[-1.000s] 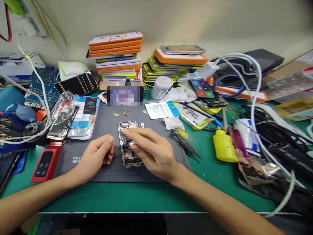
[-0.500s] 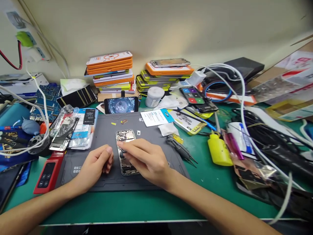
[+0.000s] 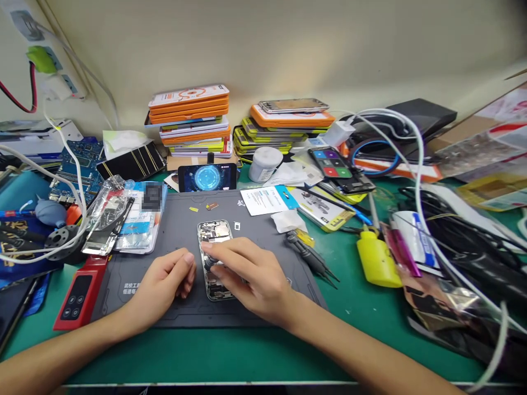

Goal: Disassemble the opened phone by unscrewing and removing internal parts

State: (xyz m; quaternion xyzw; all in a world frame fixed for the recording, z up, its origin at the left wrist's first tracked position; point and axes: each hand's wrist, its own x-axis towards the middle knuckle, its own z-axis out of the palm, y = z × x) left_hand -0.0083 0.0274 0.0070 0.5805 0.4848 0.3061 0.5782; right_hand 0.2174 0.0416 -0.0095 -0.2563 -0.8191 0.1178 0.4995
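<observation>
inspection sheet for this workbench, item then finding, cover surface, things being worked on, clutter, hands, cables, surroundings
surface: gray mat on green bench; spills: nothing seen
work things: opened phone on the mat, insides exposed; dark tool over it; tool's tip hidden
clutter: stacked boxes at back, red device at left, yellow bottle at right
hands: right hand grips the dark tool; left hand curled beside the phone, nothing seen in it
cables: white cable loops at right, black cables bunched there; over the opened phone, nothing seen
surroundings: plain wall behind; green plug at upper left
</observation>
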